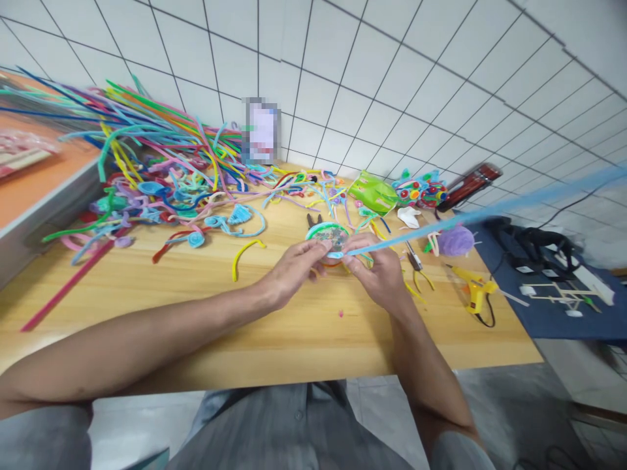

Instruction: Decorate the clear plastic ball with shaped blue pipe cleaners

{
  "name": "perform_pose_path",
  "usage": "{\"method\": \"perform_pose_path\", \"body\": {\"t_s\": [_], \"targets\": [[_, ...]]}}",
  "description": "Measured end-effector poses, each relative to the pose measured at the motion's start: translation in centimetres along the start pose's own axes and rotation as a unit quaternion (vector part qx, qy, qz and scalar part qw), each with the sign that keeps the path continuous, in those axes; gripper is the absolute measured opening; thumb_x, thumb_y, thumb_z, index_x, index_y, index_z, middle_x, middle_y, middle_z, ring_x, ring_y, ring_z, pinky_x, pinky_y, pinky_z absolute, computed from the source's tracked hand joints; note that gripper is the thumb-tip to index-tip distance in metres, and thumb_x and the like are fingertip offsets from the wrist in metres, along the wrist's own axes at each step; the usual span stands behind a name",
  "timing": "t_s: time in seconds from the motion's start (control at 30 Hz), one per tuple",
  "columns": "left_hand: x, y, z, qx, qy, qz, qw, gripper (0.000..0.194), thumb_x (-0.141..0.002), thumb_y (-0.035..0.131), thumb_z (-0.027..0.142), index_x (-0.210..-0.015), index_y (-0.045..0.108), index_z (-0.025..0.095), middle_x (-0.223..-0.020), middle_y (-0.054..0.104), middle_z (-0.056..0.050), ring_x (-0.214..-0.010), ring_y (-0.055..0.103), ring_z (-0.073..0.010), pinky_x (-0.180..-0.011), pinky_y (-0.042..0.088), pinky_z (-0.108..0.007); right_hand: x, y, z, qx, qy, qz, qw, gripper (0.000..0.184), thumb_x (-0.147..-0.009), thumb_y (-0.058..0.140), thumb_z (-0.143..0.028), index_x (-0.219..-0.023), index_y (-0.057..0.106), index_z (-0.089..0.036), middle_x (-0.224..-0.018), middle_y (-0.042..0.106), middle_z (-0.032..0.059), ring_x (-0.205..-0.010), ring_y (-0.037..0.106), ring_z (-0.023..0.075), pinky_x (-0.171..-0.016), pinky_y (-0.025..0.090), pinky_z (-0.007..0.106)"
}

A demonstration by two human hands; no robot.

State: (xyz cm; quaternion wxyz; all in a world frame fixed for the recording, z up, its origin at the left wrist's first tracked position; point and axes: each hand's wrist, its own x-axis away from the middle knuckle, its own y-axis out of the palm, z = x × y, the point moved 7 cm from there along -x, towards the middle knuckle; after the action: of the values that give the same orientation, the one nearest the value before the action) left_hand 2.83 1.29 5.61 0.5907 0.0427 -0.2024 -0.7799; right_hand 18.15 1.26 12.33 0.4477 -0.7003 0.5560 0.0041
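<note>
Near the middle of the table, my left hand (298,262) is closed on the near left edge of a small round disc (337,239) with a green and white rim and a clear or greyish middle. My right hand (376,266) pinches a light blue pipe cleaner (441,225) against the disc's near right edge. From those fingers the pipe cleaner runs in a long straight line to the upper right, out of view. Fingers partly hide the disc's lower edge. Just behind the disc two dark prongs (314,220) show; what they belong to I cannot tell.
Loose pipe cleaners (161,137) pile up at the left and back. A yellow curved piece (242,254) lies left of my hands. To the right are pliers (416,261), a purple fuzzy ball (456,240) and a yellow glue gun (473,287). A green packet (372,193) stands behind.
</note>
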Motion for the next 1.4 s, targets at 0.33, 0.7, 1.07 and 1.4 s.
{"method": "perform_pose_path", "body": {"t_s": [0.33,0.7,1.07,1.4], "targets": [[0.6,1.2,1.3,-0.124,0.118,-0.073,0.983,0.033,-0.082,0.076,0.048,-0.076,0.066,0.017,-0.071,0.059,0.003,-0.069,0.051,-0.0124,-0.068,0.04,-0.026,0.2,0.7,1.8,-0.144,0.13,-0.024,0.981,0.016,-0.086,0.08,-0.037,-0.086,0.072,-0.023,-0.076,0.064,-0.0024,-0.071,0.058,0.0146,-0.07,0.048,0.03],[0.1,1.0,0.3,-0.09,0.079,-0.075,0.99,0.033,-0.08,0.078,0.047,-0.077,0.061,0.019,-0.067,0.057,0.003,-0.064,0.051,-0.0118,-0.065,0.043,-0.026,0.2,1.8,1.8,-0.257,0.173,-0.049,0.95,0.014,-0.086,0.08,-0.036,-0.089,0.076,-0.023,-0.075,0.066,-0.0038,-0.07,0.059,0.0127,-0.069,0.049,0.028],[0.2,0.7,0.5,-0.151,0.106,-0.04,0.982,0.025,-0.08,0.068,0.038,-0.069,0.057,0.019,-0.064,0.049,0.005,-0.061,0.042,-0.0098,-0.059,0.033,-0.025,0.6,0.1,0.9,-0.114,0.095,0.062,0.987,0.011,-0.09,0.079,-0.031,-0.083,0.074,-0.024,-0.086,0.078,0.0002,-0.073,0.068,0.0159,-0.071,0.055,0.032],[-0.2,-0.8,1.5,-0.035,0.071,0.045,0.996,0.03,-0.074,0.08,0.043,-0.076,0.067,0.016,-0.062,0.061,0.001,-0.058,0.051,-0.0109,-0.058,0.041,-0.025,1.1,0.5,-3.5,0.128,-0.216,0.082,0.964,0.027,-0.092,0.076,-0.012,-0.111,0.073,-0.031,-0.105,0.084,0.0009,-0.101,0.079,0.0213,-0.094,0.063,0.043]]}}
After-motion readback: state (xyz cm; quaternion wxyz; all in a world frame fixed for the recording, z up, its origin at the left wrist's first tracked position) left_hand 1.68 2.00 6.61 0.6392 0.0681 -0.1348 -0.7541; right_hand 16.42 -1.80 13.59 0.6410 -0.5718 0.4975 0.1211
